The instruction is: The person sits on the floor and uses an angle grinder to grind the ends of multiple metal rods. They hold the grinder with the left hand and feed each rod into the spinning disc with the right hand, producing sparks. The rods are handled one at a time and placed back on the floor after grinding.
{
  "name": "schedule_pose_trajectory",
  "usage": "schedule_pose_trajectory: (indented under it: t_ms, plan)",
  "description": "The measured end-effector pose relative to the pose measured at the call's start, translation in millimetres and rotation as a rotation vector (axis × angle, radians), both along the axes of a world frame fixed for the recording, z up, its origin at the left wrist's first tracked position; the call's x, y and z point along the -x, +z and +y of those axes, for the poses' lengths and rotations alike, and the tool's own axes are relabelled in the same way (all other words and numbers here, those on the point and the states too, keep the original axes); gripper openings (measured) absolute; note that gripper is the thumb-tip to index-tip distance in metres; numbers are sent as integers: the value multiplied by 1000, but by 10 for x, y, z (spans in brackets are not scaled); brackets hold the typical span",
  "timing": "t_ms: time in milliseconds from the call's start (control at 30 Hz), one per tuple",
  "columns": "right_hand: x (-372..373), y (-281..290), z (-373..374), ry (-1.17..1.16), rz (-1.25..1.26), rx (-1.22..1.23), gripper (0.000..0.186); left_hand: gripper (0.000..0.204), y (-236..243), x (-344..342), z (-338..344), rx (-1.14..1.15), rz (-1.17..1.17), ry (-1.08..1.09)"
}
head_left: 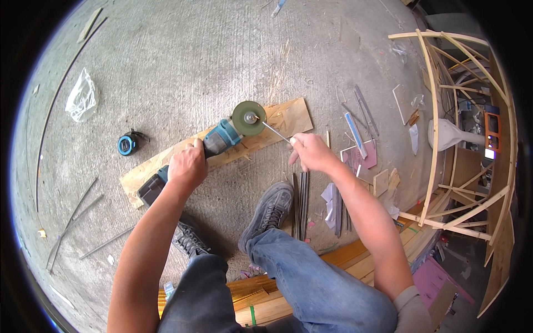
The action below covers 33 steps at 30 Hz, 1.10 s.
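Note:
My left hand [187,165] is wrapped round the body of a teal and black cordless angle grinder [223,137]. The grinder lies slantwise over a wooden board [291,117] on the floor, with its battery end toward my left foot. Its round greenish disc [244,125] faces up, a metal nut at the centre. Between the thumb and fingers of my right hand [312,151] is a thin metal rod [276,131]. The rod's far end reaches the right edge of the disc; whether it touches I cannot tell.
A tape measure [127,145] and a clear plastic bag [82,97] lie on the left. Dark metal bars [303,202] rest beside my right shoe [270,210]. Wooden planks [266,305] are beneath my legs. A wooden frame [433,122] stands at the far right.

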State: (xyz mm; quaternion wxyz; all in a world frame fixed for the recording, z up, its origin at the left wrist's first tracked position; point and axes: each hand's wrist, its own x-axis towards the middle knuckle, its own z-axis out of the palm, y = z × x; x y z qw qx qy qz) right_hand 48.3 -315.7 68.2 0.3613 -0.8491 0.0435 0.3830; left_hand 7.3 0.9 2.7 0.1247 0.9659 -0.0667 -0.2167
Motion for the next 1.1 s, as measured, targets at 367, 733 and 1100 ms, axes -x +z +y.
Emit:
schedule_pose_trajectory:
  t_ms: [367,733,1100]
  plan:
    - [285,73,-463,-490,-257,-228,23,23,26,-8,-17,9,-12,16]
    - [386,689,-547,-651,-444,-975,26,36,18,-21,-25,-1,31,17]
    - [486,572,-383,-493,-393,-988,41,38,-40,-16,-11,-5,36,23]
